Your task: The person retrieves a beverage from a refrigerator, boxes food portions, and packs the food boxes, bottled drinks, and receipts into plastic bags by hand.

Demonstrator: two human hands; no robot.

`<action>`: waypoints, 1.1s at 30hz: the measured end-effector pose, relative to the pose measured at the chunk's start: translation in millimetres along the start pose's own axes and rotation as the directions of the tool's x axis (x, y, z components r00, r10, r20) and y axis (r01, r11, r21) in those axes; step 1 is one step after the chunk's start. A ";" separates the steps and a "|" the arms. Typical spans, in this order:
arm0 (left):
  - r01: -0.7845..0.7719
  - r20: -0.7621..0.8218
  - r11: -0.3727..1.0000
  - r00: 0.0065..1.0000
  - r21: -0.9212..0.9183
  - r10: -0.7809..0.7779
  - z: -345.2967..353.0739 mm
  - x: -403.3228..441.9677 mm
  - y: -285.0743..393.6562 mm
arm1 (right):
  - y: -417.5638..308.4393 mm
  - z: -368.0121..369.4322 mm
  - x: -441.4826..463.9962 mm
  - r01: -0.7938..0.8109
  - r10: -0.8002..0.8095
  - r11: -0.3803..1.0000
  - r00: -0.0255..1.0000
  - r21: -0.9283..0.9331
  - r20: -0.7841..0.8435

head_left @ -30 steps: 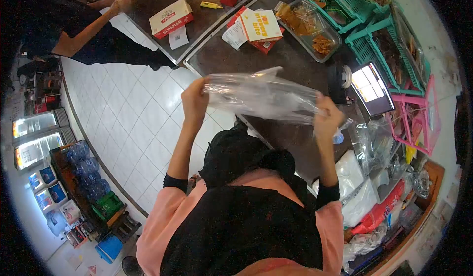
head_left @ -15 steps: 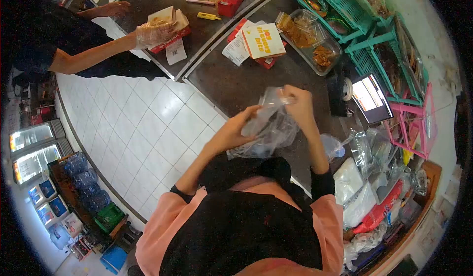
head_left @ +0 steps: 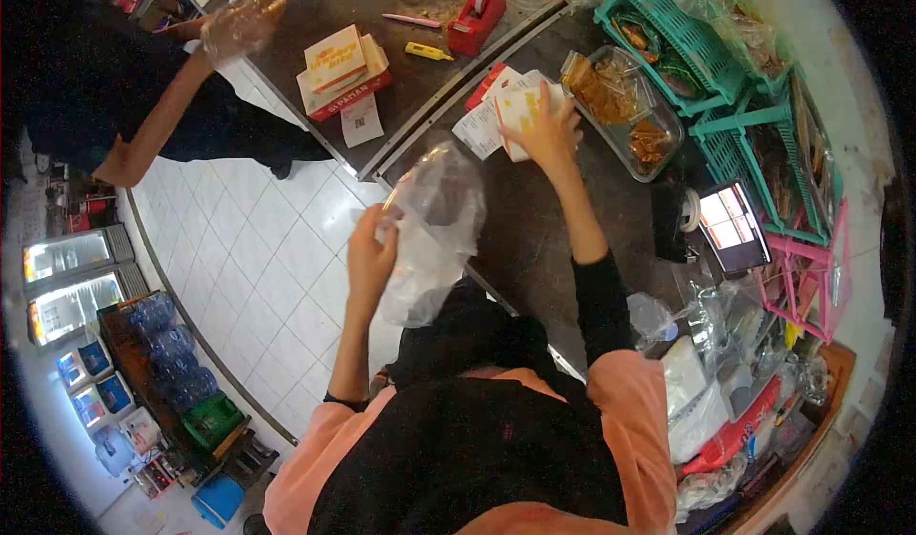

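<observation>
My left hand (head_left: 370,256) is closed on the rim of a clear plastic bag (head_left: 429,239), which hangs open beside the table edge. My right hand (head_left: 546,134) grips a white food box (head_left: 515,113) with yellow print, fingers over its top and far side. Whether the box is lifted off the table I cannot tell. A printed receipt (head_left: 474,132) lies against the box's left side, with a red and white box (head_left: 491,84) partly hidden behind. To the right of my right hand stands a clear plastic tray (head_left: 630,125) with packets of brown food.
A co-worker's gloved hand (head_left: 246,25) is at the upper left, near stacked food boxes (head_left: 343,72). A red tape dispenser (head_left: 477,18) and yellow marker (head_left: 428,51) lie on the table. Green baskets (head_left: 668,20), a lit screen (head_left: 733,225) and piled plastic bags (head_left: 701,392) line the right.
My right hand has left the bag, reached forward and taken hold of the white box. The bag has opened out in my left hand, moving left. The co-worker's gloved hand has left the stacked boxes.
</observation>
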State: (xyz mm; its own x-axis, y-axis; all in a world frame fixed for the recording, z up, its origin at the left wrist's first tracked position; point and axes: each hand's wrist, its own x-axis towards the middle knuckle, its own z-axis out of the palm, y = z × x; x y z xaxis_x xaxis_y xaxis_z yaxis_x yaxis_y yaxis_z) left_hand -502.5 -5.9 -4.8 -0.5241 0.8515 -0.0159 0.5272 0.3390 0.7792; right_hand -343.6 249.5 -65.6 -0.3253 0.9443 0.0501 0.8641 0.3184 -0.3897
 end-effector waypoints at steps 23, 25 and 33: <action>0.165 -0.060 0.986 0.985 -0.007 -0.165 -21.7 19.4 -27.1 | 20.7 34.9 -90.8 -0.281 0.093 0.155 0.959 0.947 0.269; 0.184 -0.058 0.983 0.981 0.009 -0.184 -22.2 17.7 -20.9 | 45.4 45.7 -98.6 -0.374 0.103 0.232 0.927 0.898 0.360; 0.242 -0.170 0.969 0.954 -0.047 -0.247 -47.5 15.9 -11.0 | 117.0 -13.4 -158.6 -0.107 0.045 0.991 0.837 0.082 0.545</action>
State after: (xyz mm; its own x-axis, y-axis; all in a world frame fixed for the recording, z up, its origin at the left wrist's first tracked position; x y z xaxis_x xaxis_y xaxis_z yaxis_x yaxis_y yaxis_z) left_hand -548.4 -15.1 16.1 -0.7437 0.6608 -0.1012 0.3521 0.5159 0.7809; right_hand -185.7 138.1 -106.9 -0.4425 0.7595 -0.4769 0.8594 0.2073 -0.4674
